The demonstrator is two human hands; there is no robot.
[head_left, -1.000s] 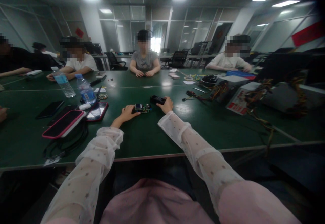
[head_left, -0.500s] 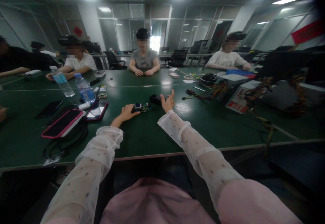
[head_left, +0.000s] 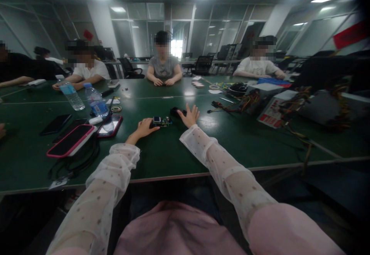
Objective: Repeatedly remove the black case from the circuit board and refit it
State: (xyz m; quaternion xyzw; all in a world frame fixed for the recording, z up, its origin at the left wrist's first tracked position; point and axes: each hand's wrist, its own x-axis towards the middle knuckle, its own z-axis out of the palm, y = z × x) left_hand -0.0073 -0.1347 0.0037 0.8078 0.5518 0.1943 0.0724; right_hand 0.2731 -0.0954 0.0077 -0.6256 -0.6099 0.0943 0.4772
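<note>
1. Left of both hands on the green desk (head_left: 162, 156) lie several phones, one pink-rimmed phone (head_left: 71, 142) nearest; two water bottles (head_left: 98, 103) stand behind.
2. Rightward, loose wires (head_left: 224, 109) and metal boxes (head_left: 270, 113) crowd the surface.
3. The right hand (head_left: 190, 117), fingers spread and released, partly hides a black device (head_left: 174, 111).
4. Between the hands sits a small green circuit board (head_left: 165, 123) with a dark square screen (head_left: 157, 119); the left hand's (head_left: 144, 128) fingers bracket its left end, grip uncertain.
</note>
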